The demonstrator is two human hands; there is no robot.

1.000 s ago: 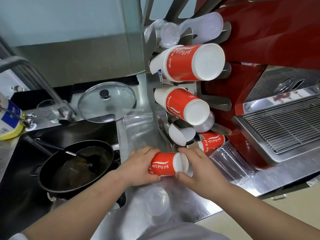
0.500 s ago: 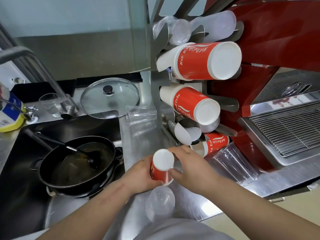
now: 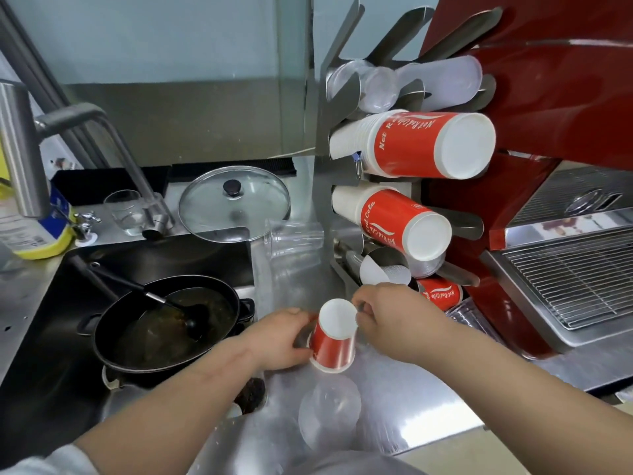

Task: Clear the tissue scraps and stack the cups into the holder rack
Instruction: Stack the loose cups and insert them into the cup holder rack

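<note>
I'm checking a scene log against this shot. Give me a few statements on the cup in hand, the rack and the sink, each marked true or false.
1. The left hand grips the red paper cup. True.
2. That cup's open mouth faces the camera. False: its closed white base does.
3. The glass lid covers the black pan. False: it lies behind the sink, and the pan is open.
4. The holder rack carries red cup stacks lying sideways. True.
5. The right hand rests on the drip grille. False: it is at the cup.
</note>
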